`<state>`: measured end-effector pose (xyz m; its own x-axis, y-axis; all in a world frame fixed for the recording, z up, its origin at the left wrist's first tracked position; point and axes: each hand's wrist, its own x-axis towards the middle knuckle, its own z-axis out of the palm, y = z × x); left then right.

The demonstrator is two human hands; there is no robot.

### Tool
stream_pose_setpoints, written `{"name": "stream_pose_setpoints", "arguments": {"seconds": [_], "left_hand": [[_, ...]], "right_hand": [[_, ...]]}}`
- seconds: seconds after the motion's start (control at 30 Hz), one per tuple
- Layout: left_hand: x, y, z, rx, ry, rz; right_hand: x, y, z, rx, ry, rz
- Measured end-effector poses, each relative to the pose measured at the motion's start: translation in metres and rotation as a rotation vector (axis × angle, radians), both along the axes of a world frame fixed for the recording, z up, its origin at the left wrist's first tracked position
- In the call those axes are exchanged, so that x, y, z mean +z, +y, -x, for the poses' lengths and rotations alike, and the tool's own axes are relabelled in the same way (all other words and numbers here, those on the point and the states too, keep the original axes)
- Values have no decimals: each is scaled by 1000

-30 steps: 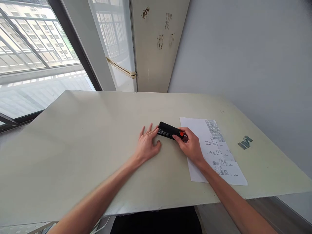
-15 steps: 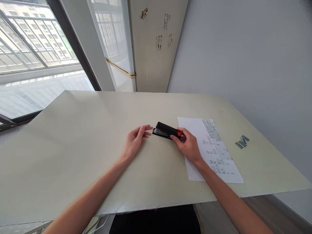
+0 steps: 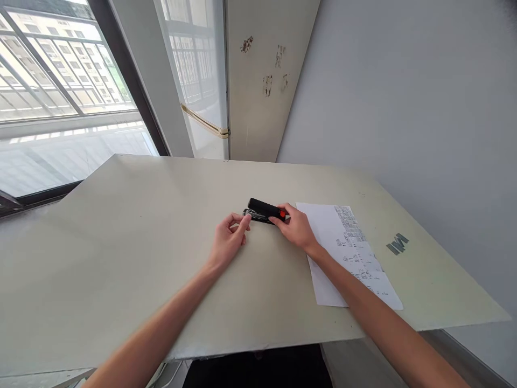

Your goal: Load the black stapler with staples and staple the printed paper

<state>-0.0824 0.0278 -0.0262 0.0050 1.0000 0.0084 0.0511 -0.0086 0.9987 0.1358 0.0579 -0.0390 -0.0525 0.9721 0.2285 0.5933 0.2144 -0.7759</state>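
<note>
A black stapler [image 3: 266, 208] with a red patch at its rear is held low over the table, its top arm raised away from the base and the metal staple channel showing. My right hand [image 3: 297, 226] grips the rear end, thumb on the near side and fingers behind. At the stapler's front tip is my left hand [image 3: 231, 237], with its fingers curled and its thumb pressed toward the index finger. The thumb tip overlaps the end of the base; whatever lies between those fingertips is hidden.
A printed sheet of paper [image 3: 331, 258] lies under my right forearm on the pale table [image 3: 161, 231]. A grey mark [image 3: 398, 244] is on the tabletop to the right. The wall [image 3: 383, 97] borders the right side; a fridge [image 3: 262, 118] stands behind the table.
The stapler and my right hand have shifted left. My left hand's fingers have closed from a loose spread and now meet the stapler's front end. The view has tilted slightly.
</note>
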Motion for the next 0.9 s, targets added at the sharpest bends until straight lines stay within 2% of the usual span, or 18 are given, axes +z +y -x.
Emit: {"name": "stream_pose_setpoints", "arguments": {"seconds": [0.27, 0.4, 0.53, 0.6, 0.7, 0.8, 0.9], "left_hand": [[-9, -9, -4, -234, 53, -41], [-7, -13, -4, -311, 126, -44], [-5, -14, -1, -271, 190, -33], [-4, -14, -1, -263, 192, -33], [-3, -14, -1, -302, 176, -38], [-2, -14, -2, -341, 165, -66], [-1, -15, -3, -342, 185, -66]], "right_hand": [[-3, 78, 71, 93, -23, -85], [4, 96, 96, 136, -53, -94], [12, 98, 96, 189, -71, -82], [14, 90, 82, 184, -72, -65], [16, 60, 38, 138, -75, -48], [15, 10, -24, 55, -101, -25], [11, -50, -89, -123, -214, 39]]}}
